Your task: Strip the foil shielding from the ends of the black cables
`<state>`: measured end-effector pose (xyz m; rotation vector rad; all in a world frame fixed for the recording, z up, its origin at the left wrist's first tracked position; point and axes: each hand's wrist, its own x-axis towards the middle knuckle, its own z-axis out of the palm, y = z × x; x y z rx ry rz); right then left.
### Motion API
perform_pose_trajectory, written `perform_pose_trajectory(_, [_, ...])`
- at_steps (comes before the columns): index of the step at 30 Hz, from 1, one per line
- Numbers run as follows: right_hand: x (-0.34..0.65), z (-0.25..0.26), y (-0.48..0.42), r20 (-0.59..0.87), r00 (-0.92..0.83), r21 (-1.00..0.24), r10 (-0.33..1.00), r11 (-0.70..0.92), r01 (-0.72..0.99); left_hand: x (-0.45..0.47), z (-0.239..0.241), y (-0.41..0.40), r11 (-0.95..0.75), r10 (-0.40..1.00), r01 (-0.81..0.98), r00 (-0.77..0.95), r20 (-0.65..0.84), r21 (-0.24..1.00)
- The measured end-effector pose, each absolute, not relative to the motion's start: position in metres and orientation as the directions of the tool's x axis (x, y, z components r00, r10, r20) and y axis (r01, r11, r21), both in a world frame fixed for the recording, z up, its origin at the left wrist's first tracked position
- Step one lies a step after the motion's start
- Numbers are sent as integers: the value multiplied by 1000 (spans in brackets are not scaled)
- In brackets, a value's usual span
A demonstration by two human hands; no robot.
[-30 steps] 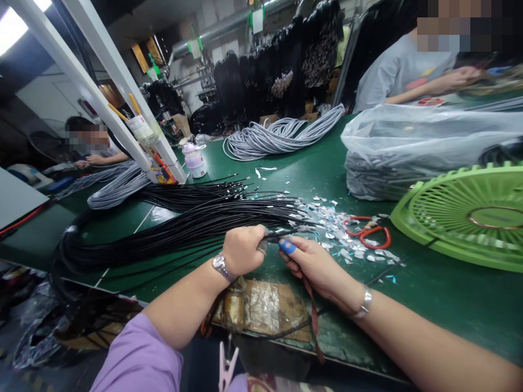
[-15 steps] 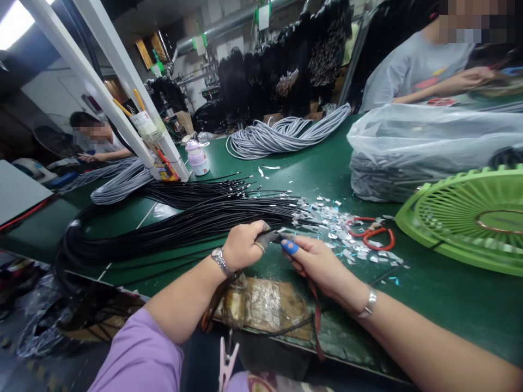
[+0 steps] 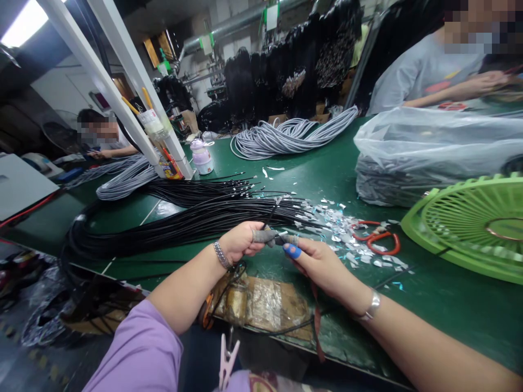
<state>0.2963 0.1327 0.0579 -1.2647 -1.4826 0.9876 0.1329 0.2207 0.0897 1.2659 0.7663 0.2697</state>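
My left hand (image 3: 241, 242), with grey wrapping on its fingertips, is closed on a thin black cable (image 3: 270, 216) whose pale-tipped end sticks up past the fingers. My right hand (image 3: 318, 265) meets it fingertip to fingertip, its thumb in a blue cover, pinching at the cable too; a small white tip shows between the hands. What else the right fingers hold is hidden. Behind them lies a thick bundle of black cables (image 3: 196, 223). A taped cardboard pad (image 3: 269, 302) is below the hands at the table edge, with a reddish-brown strap (image 3: 317, 326) hanging beside it.
White and blue scraps (image 3: 343, 239) surround red-handled scissors (image 3: 384, 243). A green fan (image 3: 474, 228) and a plastic bag of grey cable (image 3: 408, 158) stand right. Grey cable coils (image 3: 286, 139), a lilac bottle (image 3: 201, 158) and white posts (image 3: 139, 81) are farther back. Two people sit across.
My left hand has turned, its fingers now pointing toward the right hand, and a cable end now stands up above them. My right hand stays almost in place. The view has shifted slightly.
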Motion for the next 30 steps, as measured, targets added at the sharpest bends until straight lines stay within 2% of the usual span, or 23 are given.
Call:
perform_pose_trajectory(4, [300,60,136,290,-81,-877,954,299,376,131,86,226,400,499,184,778,-382,898])
perform_pose_trajectory(7, [303,57,139,330,-97,-840,939,339,424,130,85,227,411,505,157,781,-367,898])
perform_pose_trajectory(12, [308,52,140,410,60,-796,910,325,511,132,87,224,355,528,225,753,-393,908])
perform_pose_trajectory(16, [311,53,141,447,31,-762,894,362,537,134,87,221,286,528,285,750,-399,915])
perform_pose_trajectory(18, [312,55,142,415,8,-776,910,349,525,134,86,220,184,562,289,753,-342,940])
perform_pose_trajectory(22, [308,58,143,319,31,-858,947,275,433,135,84,218,-194,609,253,788,-86,948])
perform_pose_trajectory(25, [302,57,143,98,62,-972,993,82,221,135,84,216,-380,537,233,844,8,895])
perform_pose_trajectory(28, [300,53,145,-153,3,-988,988,-153,-11,134,85,216,-329,515,295,852,-92,897])
perform_pose_trajectory(30, [302,50,147,-176,10,-984,984,-175,-40,134,85,216,-208,559,337,811,-171,918])
